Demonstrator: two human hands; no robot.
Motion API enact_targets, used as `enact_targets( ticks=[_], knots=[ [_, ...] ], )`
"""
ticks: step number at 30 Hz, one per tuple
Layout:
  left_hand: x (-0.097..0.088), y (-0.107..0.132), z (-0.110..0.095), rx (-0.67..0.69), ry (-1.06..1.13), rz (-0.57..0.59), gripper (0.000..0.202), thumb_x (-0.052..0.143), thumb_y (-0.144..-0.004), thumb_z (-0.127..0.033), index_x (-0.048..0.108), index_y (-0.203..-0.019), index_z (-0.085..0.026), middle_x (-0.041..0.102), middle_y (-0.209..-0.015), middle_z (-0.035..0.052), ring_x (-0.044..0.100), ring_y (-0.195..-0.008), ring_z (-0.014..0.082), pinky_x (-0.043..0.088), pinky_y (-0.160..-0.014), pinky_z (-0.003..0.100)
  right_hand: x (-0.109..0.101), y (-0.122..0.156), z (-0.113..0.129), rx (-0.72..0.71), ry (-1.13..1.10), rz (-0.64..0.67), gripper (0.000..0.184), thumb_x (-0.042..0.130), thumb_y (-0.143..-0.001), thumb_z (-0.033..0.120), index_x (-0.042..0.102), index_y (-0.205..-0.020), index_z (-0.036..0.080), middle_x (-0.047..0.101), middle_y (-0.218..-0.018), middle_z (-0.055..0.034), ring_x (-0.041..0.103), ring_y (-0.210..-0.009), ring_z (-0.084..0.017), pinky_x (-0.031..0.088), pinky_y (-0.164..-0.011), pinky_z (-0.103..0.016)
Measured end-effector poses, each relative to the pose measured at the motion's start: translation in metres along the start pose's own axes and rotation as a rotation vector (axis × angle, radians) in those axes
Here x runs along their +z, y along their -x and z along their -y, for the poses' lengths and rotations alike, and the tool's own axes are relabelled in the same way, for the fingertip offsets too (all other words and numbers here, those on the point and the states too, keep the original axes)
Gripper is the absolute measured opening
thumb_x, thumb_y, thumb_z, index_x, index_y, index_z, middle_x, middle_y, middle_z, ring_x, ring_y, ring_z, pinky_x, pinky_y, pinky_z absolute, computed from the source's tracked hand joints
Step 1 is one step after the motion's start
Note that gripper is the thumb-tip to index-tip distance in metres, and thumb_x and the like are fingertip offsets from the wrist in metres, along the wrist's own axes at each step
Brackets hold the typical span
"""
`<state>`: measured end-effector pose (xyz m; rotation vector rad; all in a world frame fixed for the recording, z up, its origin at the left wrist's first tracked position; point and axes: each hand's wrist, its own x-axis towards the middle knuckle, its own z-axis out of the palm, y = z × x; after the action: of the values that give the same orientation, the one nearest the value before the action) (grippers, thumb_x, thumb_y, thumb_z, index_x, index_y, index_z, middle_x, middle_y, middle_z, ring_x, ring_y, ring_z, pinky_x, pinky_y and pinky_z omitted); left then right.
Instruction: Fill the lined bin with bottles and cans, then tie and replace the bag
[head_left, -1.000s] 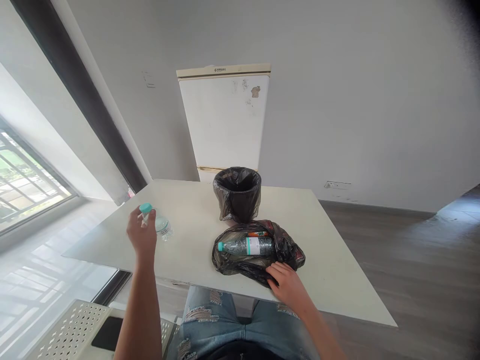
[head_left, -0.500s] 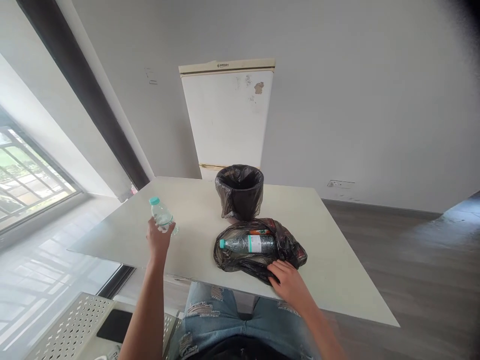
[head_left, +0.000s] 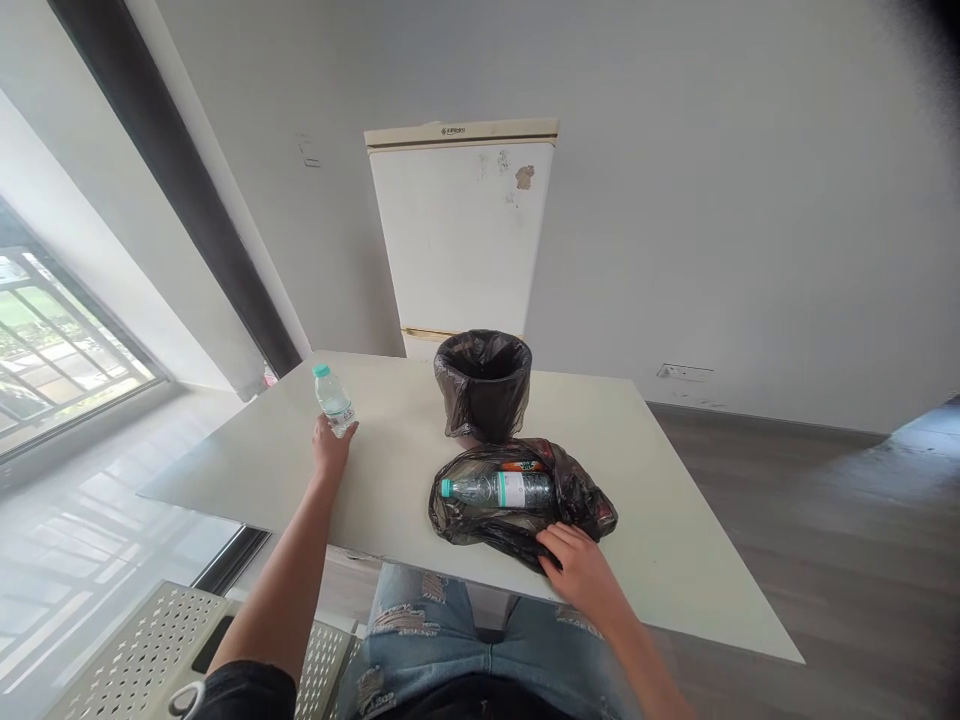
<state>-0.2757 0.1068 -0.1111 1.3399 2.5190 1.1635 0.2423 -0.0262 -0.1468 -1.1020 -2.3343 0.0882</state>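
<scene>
My left hand (head_left: 331, 447) is wrapped round the lower part of a clear plastic bottle (head_left: 334, 396) with a turquoise cap, over the left side of the table. The bottle leans slightly; whether its base touches the table is hidden. My right hand (head_left: 576, 562) has its fingers closed on the near edge of a black plastic bag (head_left: 491, 528). Lying on its side in the bag's opening is a second plastic bottle (head_left: 480, 488), turquoise-capped with a white label. Behind it shows an orange-and-green label (head_left: 523, 465), partly covered by the bag.
A bin lined with a black bag (head_left: 482, 395) stands on the white table (head_left: 390, 450) behind the plastic bag. Beyond the table is a white fridge (head_left: 459, 235) against the grey wall. A perforated stool or chair (head_left: 142, 640) is at lower left.
My left hand has moved forward and slightly right with the bottle, away from my body. The right hand stays on the bag.
</scene>
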Motion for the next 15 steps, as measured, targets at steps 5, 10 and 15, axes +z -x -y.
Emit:
enact_targets(
  ticks=[5,10,15],
  knots=[
    [0.0081,-0.0069,0.0042,-0.020,-0.098,0.051,0.064,0.076,-0.084,-0.040,0.043,-0.133,-0.013,0.062,-0.133,0.0210,0.054,-0.132,0.0383,0.043,-0.107,0.050,-0.0052,-0.0011,0.0048,0.008,0.005,0.002,0.020,0.057,-0.088,0.004,0.063,-0.090,0.022,0.067,-0.081,-0.0021,0.066,-0.079,-0.020,0.053,-0.076,-0.033],
    [0.0098,-0.0052,0.0032,-0.030,-0.158,0.052,0.062,0.071,-0.086,-0.040,0.045,-0.133,-0.010,0.062,-0.133,0.0263,0.052,-0.135,0.0419,0.041,-0.110,0.053,-0.0038,-0.0010,0.0042,0.006,-0.001,0.002,0.019,0.058,-0.087,0.004,0.063,-0.089,0.022,0.067,-0.082,-0.0027,0.065,-0.080,-0.021,0.052,-0.075,-0.033],
    [0.0077,-0.0015,-0.0020,-0.019,-0.174,0.056,0.062,0.068,-0.087,-0.041,0.046,-0.133,-0.006,0.062,-0.133,0.0298,0.052,-0.135,0.0439,0.039,-0.110,0.054,-0.0039,0.0003,0.0035,0.014,0.004,0.025,0.018,0.060,-0.086,0.004,0.064,-0.090,0.020,0.067,-0.084,-0.0033,0.064,-0.083,-0.021,0.051,-0.081,-0.035]
  ],
)
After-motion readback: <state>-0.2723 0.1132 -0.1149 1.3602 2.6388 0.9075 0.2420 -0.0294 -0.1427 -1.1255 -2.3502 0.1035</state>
